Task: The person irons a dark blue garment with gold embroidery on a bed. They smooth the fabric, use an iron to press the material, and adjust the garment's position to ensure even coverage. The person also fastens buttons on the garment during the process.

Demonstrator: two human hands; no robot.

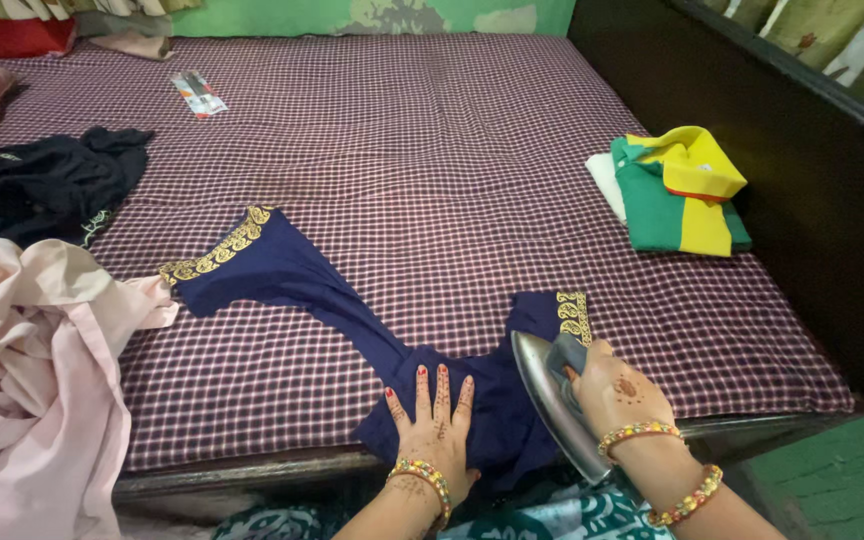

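Garment (navy) under left hand, beside iron.

One small packet lies flat on the checked bed sheet, far up at about eleven o'clock in the head view. It is a slim oblong, turned at a slant, mostly white and grey with a red-orange patch; it looks like a flat wrapper or sachet, though it is too small to tell which. It lies by itself, well apart from the clothes. No other labels, signs or screens show.
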